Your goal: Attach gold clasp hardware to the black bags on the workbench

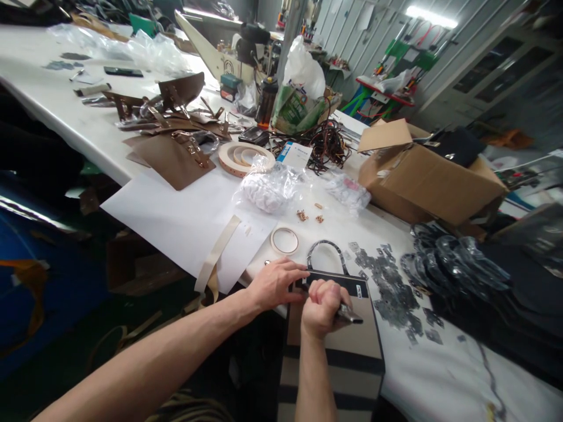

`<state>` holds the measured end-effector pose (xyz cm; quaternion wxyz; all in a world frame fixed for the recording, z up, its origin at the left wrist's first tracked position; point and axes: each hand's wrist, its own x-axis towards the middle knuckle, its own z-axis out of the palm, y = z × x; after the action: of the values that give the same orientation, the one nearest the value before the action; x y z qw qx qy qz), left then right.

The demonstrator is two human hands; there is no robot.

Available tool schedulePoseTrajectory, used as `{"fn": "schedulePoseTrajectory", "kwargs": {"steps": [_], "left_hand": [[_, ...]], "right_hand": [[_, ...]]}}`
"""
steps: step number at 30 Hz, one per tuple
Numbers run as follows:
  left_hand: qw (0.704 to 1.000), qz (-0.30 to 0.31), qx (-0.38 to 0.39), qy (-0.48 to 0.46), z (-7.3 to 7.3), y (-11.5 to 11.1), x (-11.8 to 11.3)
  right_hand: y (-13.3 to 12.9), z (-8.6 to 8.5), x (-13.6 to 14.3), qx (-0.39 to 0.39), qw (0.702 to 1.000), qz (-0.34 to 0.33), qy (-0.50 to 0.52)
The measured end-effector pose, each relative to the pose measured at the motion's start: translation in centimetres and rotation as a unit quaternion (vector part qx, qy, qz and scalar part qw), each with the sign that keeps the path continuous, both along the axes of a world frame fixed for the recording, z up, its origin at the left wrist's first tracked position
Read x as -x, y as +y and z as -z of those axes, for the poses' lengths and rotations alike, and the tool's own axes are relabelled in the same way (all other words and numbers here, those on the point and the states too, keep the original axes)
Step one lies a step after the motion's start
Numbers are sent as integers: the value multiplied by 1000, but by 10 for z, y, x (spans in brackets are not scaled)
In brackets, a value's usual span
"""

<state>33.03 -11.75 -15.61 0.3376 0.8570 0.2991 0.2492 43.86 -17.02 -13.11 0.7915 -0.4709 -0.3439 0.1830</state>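
A beige panel with black bands (352, 346), like the front of a handbag, lies at the table's near edge. A curved handle (326, 245) in clear wrapping stands out from its top, and a small white label (360, 291) sits at the upper right corner. My left hand (278, 283) rests with fingers stretched over the panel's top left corner. In a fist just right of it, my right hand (323, 305) grips a slim tool with a metal end (350, 318); its exact kind is unclear, and its other end is hidden under the fist.
A tape roll (284, 240) and gold-coloured fittings (302, 215) lie beyond the panel. Many small dark squares (389, 287) are scattered to the right, beside wrapped black handles (453, 266). Farther back are a cardboard box (431, 176), brown pieces (176, 158) and a plastic bag (268, 190).
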Motion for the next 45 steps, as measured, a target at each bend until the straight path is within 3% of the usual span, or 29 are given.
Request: {"fn": "schedulePoseTrajectory", "kwargs": {"steps": [4,9,12,17,21,24,27,29,34,36,39,45], "left_hand": [[1000,6,5,-1,-2,1,0],[1000,-2,-1,-5,0,2,0],[1000,-1,-11,-3,2,2,0],[1000,13,-12,4,-1,4,-1],[1000,20,-13,0,-2,6,-1],[1000,19,-11,-5,-1,5,0],[1000,10,-12,-12,1,4,0],[1000,8,-13,-13,2,3,0],[1000,13,-9,-15,3,3,0],[1000,12,-13,-22,4,3,0],[999,7,-17,-32,4,2,0],[1000,-1,-15,-17,-2,1,0]], "right_hand": [[10,-1,-7,52,998,-9,-25],[28,-19,-27,22,997,-45,63],[41,-25,-31,58,991,-90,79],[46,-12,-26,140,983,-115,32],[39,-9,-24,159,981,-112,-16],[34,-29,-25,124,983,-135,-15],[29,-55,-25,7,989,-149,-10],[25,-60,-23,-43,991,-128,-21],[18,-30,-18,105,988,-97,-51],[16,-21,-21,105,989,-97,-48],[13,-17,-25,104,987,-86,-84],[-1,-10,-33,205,966,-57,-144]]}}
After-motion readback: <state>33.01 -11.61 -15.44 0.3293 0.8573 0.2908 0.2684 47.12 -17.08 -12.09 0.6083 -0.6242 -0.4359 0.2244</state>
